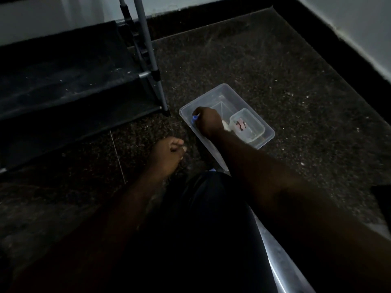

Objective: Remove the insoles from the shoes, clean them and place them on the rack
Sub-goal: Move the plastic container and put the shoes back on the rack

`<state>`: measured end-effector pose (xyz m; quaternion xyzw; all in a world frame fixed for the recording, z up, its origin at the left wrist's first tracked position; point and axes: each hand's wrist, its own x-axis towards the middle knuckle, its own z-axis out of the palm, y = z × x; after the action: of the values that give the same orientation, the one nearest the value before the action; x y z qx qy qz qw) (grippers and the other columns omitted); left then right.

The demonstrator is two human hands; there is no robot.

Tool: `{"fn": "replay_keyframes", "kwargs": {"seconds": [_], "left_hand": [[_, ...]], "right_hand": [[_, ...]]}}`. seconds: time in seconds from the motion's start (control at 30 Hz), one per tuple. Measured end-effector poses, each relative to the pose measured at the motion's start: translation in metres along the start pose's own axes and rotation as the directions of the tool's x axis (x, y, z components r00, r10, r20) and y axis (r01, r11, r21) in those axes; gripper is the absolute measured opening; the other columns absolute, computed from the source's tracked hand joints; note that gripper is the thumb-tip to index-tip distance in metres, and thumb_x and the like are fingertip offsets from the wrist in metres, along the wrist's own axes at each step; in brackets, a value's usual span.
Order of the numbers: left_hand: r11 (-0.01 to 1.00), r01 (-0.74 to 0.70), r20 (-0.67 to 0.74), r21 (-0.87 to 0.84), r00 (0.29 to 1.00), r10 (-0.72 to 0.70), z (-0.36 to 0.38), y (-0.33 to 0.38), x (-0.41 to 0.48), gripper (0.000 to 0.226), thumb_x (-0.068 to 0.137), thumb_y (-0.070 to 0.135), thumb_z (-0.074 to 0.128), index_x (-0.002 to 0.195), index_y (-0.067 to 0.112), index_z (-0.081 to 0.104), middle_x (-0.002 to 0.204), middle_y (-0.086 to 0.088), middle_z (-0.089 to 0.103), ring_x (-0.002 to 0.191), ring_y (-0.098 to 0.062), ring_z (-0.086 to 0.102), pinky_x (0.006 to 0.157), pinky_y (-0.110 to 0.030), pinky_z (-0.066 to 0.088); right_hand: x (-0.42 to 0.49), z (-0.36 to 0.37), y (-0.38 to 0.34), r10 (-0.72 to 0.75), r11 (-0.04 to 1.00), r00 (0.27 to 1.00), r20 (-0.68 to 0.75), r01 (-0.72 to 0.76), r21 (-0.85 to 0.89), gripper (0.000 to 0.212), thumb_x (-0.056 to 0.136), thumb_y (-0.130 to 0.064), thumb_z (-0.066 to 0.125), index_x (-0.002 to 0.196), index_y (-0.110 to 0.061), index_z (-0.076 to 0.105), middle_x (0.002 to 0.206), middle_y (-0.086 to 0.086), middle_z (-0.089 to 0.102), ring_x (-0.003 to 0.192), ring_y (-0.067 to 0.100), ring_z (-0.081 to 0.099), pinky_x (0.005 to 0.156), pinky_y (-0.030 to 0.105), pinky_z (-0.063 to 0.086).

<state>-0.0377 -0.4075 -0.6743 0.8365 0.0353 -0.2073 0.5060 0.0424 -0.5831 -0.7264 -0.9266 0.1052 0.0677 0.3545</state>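
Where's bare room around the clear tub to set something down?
Free: the speckled dark floor beyond and right of the clear plastic tub, out to the black skirting; also the black fabric rack shelf. Crowded: inside the tub, where the right hand grips a blue-tipped item beside a small clear container, and its near-left corner, by the left hand.

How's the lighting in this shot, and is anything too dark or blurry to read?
Head view: dim overall, lap nearly black; clear tub catches enough light to read; the blue item gripped by the right hand is too small and dark to identify.
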Motion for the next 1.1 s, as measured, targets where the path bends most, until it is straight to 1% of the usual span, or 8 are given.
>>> {"fn": "replay_keyframes", "kwargs": {"seconds": [0.2, 0.33, 0.43, 0.57, 0.67, 0.73, 0.9, 1.1], "left_hand": [[1.000, 0.019, 0.033, 0.007, 0.999, -0.019, 0.001, -0.010, 0.003, 0.011, 0.093, 0.009, 0.062, 0.104, 0.007, 0.062, 0.085, -0.010, 0.067, 0.069, -0.017, 0.062, 0.058, -0.023, 0.043], [0.996, 0.087, 0.124, -0.009, 0.989, -0.085, 0.006, -0.016, 0.001, 0.011, 0.094, 0.008, 0.061, 0.105, 0.009, 0.060, 0.086, -0.009, 0.064, 0.066, -0.013, 0.060, 0.056, -0.022, 0.045], [0.980, 0.163, 0.185, -0.114, 0.973, -0.141, 0.010, -0.021, -0.002, 0.011, 0.096, 0.008, 0.057, 0.106, 0.010, 0.058, 0.088, -0.009, 0.064, 0.069, -0.015, 0.061, 0.062, -0.023, 0.049], [0.933, 0.275, 0.247, -0.231, 0.944, -0.217, 0.018, -0.030, -0.005, 0.015, 0.099, 0.006, 0.051, 0.112, 0.008, 0.056, 0.085, -0.009, 0.064, 0.070, -0.017, 0.063, 0.066, -0.025, 0.051], [0.926, 0.315, 0.292, -0.207, 0.924, -0.248, 0.025, -0.039, -0.008, 0.016, 0.097, 0.004, 0.052, 0.111, 0.009, 0.058, 0.086, -0.005, 0.064, 0.073, -0.013, 0.062, 0.065, -0.019, 0.051], [0.938, 0.311, 0.309, -0.154, 0.917, -0.253, 0.028, -0.043, -0.007, 0.019, 0.097, 0.004, 0.053, 0.112, 0.011, 0.062, 0.092, -0.001, 0.064, 0.078, -0.008, 0.061, 0.066, -0.013, 0.049], [0.931, 0.336, 0.335, -0.142, 0.901, -0.274, 0.038, -0.050, -0.004, 0.020, 0.097, 0.004, 0.053, 0.111, 0.011, 0.065, 0.100, -0.007, 0.066, 0.084, -0.010, 0.061, 0.074, -0.018, 0.048], [0.895, 0.389, 0.378, -0.218, 0.879, -0.290, 0.042, -0.048, -0.005, 0.018, 0.094, 0.002, 0.056, 0.098, 0.016, 0.066, 0.098, -0.010, 0.069, 0.081, -0.011, 0.063, 0.074, -0.019, 0.050]], "right_hand": [[-0.001, -0.003, -0.001, -0.009, 0.996, 1.000, -0.001, 0.009, -0.084, 0.045, 0.090, -0.022, 0.065, 0.132, -0.011, 0.052, 0.128, 0.011, 0.058, 0.118, 0.024, 0.055, 0.094, 0.031, 0.042], [-0.029, -0.027, -0.003, -0.119, 0.991, 0.986, -0.117, 0.111, -0.076, 0.032, 0.085, -0.017, 0.067, 0.116, -0.013, 0.062, 0.105, 0.006, 0.068, 0.095, 0.017, 0.063, 0.080, 0.023, 0.043], [-0.069, -0.041, 0.013, -0.259, 0.958, 0.964, 0.067, 0.265, -0.110, 0.024, 0.085, -0.016, 0.069, 0.108, -0.014, 0.067, 0.101, 0.002, 0.070, 0.083, 0.013, 0.062, 0.082, 0.033, 0.050], [-0.109, -0.040, 0.050, -0.397, 0.786, 0.859, 0.323, 0.500, -0.363, 0.030, 0.088, -0.029, 0.060, 0.112, -0.013, 0.069, 0.126, 0.010, 0.061, 0.117, 0.030, 0.053, 0.094, 0.049, 0.043], [-0.116, -0.036, 0.054, -0.341, 0.737, 0.842, 0.419, 0.515, -0.437, 0.037, 0.091, -0.037, 0.057, 0.122, -0.018, 0.066, 0.148, 0.014, 0.040, 0.137, 0.035, 0.030, 0.104, 0.054, 0.034], [-0.116, -0.033, 0.051, -0.326, 0.706, 0.831, 0.451, 0.531, -0.469, 0.040, 0.094, -0.044, 0.050, 0.128, -0.024, 0.061, 0.156, 0.013, 0.025, 0.144, 0.032, 0.015, 0.108, 0.050, 0.025], [-0.113, -0.017, 0.050, -0.278, 0.597, 0.814, 0.511, 0.563, -0.572, 0.034, 0.097, -0.043, 0.046, 0.126, -0.034, 0.060, 0.162, 0.011, -0.003, 0.148, 0.035, -0.005, 0.113, 0.056, 0.012], [-0.113, -0.007, 0.049, -0.334, 0.637, 0.819, 0.467, 0.561, -0.529, 0.045, 0.090, -0.049, 0.039, 0.106, -0.024, 0.073, 0.159, 0.015, 0.020, 0.145, 0.042, 0.016, 0.109, 0.064, 0.020]]}}
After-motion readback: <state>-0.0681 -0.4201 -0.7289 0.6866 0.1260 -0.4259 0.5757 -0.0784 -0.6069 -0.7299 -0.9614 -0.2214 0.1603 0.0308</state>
